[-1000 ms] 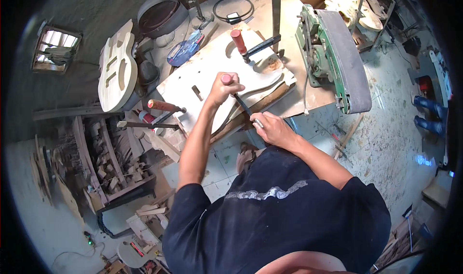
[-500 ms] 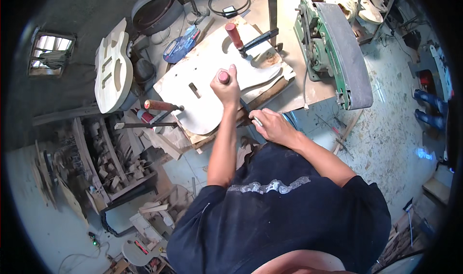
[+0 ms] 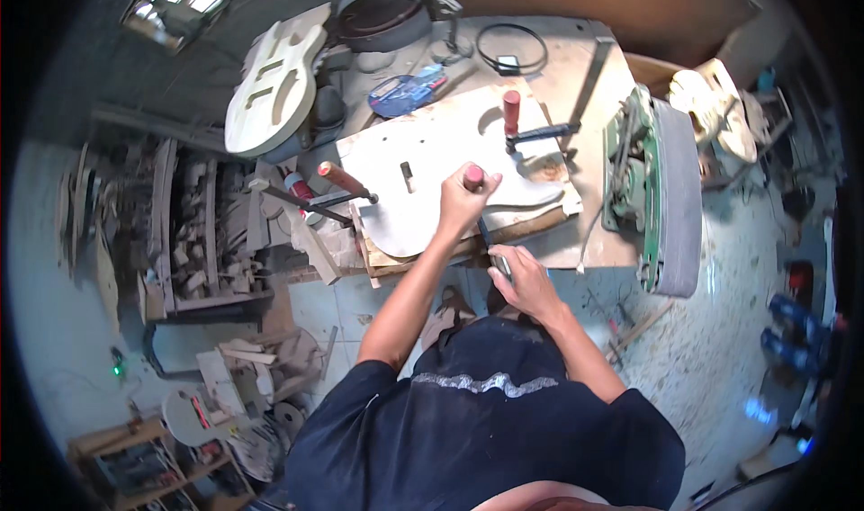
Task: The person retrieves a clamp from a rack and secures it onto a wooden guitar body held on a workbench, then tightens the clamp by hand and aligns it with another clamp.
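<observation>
A pale guitar body [image 3: 387, 214] lies flat on a wooden board, with small holes and a rectangular slot in its face. My left hand [image 3: 461, 207] wraps round the red handle of a bar clamp [image 3: 473, 177] at the body's near edge. Below it, my right hand [image 3: 526, 284] grips the lower end of that clamp's dark bar, just off the bench's front. Whether the clamp's pad touches the wood is hidden by my left hand. Two more red-handled clamps, a left one [image 3: 344, 181] and a far right one [image 3: 511, 115], stand on the body.
A green belt sander [image 3: 670, 196] stands right of the work. Another guitar body [image 3: 277, 88] leans at the back left. Behind the board are a blue clear-plastic item [image 3: 407, 91] and a coiled black cable [image 3: 511, 48]. A rack of wood scraps [image 3: 211, 241] stands at left.
My view has swung, so the bench sits lower and further right in it. Both hands keep hold of the clamp; the fingers of my right hand look a little less curled.
</observation>
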The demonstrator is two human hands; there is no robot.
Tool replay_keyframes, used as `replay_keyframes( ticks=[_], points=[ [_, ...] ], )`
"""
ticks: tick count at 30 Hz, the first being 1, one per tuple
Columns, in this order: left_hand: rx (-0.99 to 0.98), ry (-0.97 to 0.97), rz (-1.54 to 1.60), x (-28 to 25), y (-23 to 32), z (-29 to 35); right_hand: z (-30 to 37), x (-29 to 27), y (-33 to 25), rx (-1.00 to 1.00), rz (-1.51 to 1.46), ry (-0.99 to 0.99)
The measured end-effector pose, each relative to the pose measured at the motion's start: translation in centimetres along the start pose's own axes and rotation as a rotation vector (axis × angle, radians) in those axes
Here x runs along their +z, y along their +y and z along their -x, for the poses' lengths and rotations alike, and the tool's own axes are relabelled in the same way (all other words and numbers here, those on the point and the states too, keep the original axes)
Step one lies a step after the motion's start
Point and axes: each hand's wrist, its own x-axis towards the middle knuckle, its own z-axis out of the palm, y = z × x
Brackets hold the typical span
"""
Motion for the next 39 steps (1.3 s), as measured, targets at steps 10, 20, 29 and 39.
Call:
replay_keyframes(
  ticks=[10,20,29,39],
  points=[
    [0.096,0.178,-0.217,-8.3,-2.4,13.8,2.4,-0.8,3.4,0.25,-0.072,-0.196],
    [-0.123,0.33,-0.19,-18.4,-11.8,33.0,8.4,5.4,6.7,0.398,0.032,-0.055],
    [-0.438,0.845,-0.02,-28.7,-20.4,53.8,18.2,18.2,7.1,0.419,0.354,-0.924],
    [-0.354,1.064,0.038,-38.0,-20.8,61.0,13.6,36.2,14.1,-0.566,0.324,-1.438]
  ],
)
